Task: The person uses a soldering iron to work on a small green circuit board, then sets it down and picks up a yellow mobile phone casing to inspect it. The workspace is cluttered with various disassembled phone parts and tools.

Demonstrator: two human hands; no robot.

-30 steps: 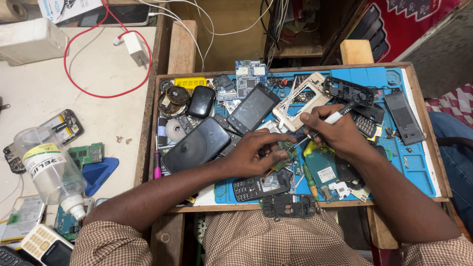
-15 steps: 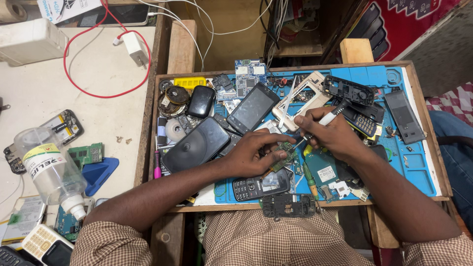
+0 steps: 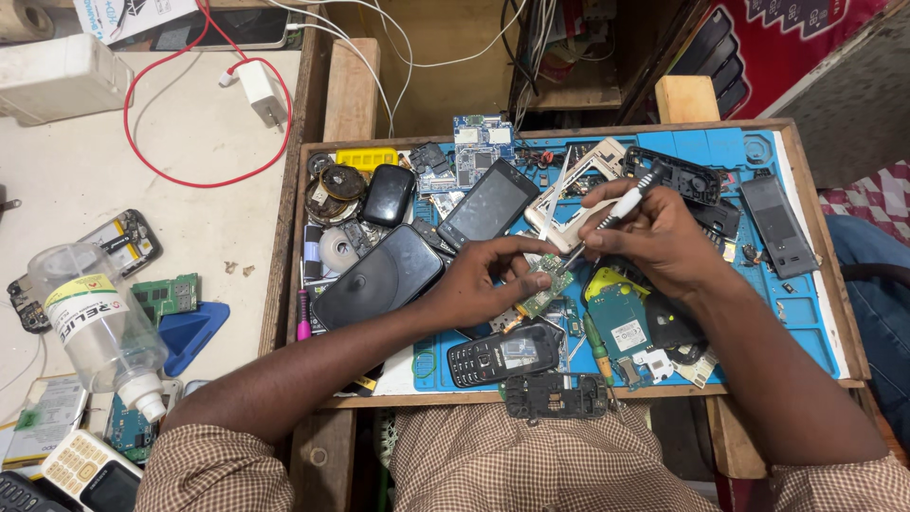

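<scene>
My left hand (image 3: 488,277) pinches a small green circuit board (image 3: 545,287) over the blue work mat (image 3: 806,313). My right hand (image 3: 659,237) grips a white-handled screwdriver (image 3: 611,213) like a pen, its tip pointing down at the board. A black keypad phone (image 3: 500,353) lies just below my left hand. A black touchscreen phone (image 3: 488,204) and a large dark phone back (image 3: 379,277) lie to the upper left of my hands. A white phone frame (image 3: 580,180) sits behind the screwdriver.
The wooden tray (image 3: 294,237) is crowded with phone shells, boards and parts. A black handset (image 3: 777,226) lies at the right. On the white table to the left are a clear plastic bottle (image 3: 95,327), a white charger (image 3: 262,92) with red cable and several loose boards.
My right hand has tilted the screwdriver and shifted slightly up and right. My left hand has kept hold of the green board in nearly the same place.
</scene>
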